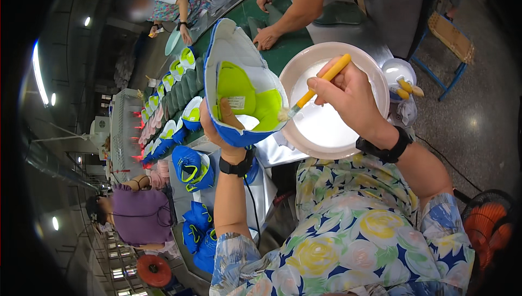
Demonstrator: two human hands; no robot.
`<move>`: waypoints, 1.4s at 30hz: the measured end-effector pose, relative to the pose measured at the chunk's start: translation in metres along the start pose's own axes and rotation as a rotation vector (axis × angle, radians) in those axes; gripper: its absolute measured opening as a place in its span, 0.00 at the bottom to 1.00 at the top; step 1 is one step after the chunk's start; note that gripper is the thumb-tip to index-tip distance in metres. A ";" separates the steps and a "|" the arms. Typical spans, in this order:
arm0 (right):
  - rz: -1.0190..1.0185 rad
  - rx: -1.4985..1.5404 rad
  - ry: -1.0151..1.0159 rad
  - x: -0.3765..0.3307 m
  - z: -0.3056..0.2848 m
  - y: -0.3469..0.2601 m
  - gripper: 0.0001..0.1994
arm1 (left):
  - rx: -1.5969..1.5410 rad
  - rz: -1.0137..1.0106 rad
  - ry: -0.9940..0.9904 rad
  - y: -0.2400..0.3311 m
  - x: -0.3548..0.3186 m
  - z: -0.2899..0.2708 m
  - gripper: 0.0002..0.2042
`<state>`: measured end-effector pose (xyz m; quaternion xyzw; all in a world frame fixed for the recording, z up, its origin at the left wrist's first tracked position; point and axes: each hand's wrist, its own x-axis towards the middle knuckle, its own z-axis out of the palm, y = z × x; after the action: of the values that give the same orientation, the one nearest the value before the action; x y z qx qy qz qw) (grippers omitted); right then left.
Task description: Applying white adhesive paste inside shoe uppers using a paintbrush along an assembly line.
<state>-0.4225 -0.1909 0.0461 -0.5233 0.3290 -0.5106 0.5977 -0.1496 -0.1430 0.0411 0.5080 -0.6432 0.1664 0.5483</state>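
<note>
Watching from a distance through the head camera, clock face laid over the view.

Left hand (216, 126), toward 9 o'clock: closed around the rim of a blue-and-white shoe upper (236, 81), thumb inside against the lime lining (269, 108). I place the upper just short of 12, near centre, tilted, opening toward the camera.

Right hand (350, 94), 2 o'clock: fingers pinched round the yellow handle of a brush (324, 80). Handle slants down toward 8; pale bristles sit at the upper's right edge and look to me to be touching it.

Writing: I pick out a small white label (236, 103) on the lining, with dark lines of print too small for me to read.

Beneath the right hand, a wide pale basin (371, 62) holds white liquid (326, 127). Farther out at 2, a small white pot (394, 69).

At 9, rows of blue-and-lime uppers (191, 110) beside dark grey pieces (176, 94). More blue uppers (186, 163) at 8; a blue bundle (204, 252) at 7. At 12, a co-worker's hand (267, 38) over a green tabletop (298, 36). Orange fan (484, 220) at 4.
</note>
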 end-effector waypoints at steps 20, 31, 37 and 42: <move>-0.885 -0.339 -0.447 0.012 0.026 -0.003 0.13 | -1.307 -1.368 -0.536 0.061 -0.042 -0.004 0.13; -0.330 -0.394 -0.325 0.022 0.000 0.016 0.10 | -0.995 -1.631 -0.395 0.023 -0.059 -0.015 0.17; -0.296 -0.477 -0.393 0.011 -0.017 0.004 0.09 | -0.950 -1.363 -0.389 0.041 -0.041 -0.025 0.16; -0.825 -0.513 -0.465 0.012 0.007 -0.004 0.11 | -0.884 -1.365 -0.502 0.038 -0.038 -0.028 0.15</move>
<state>-0.4136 -0.1995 0.0533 -0.8375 0.0693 -0.4770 0.2576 -0.1708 -0.0875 0.0301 0.5455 -0.3041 -0.5848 0.5177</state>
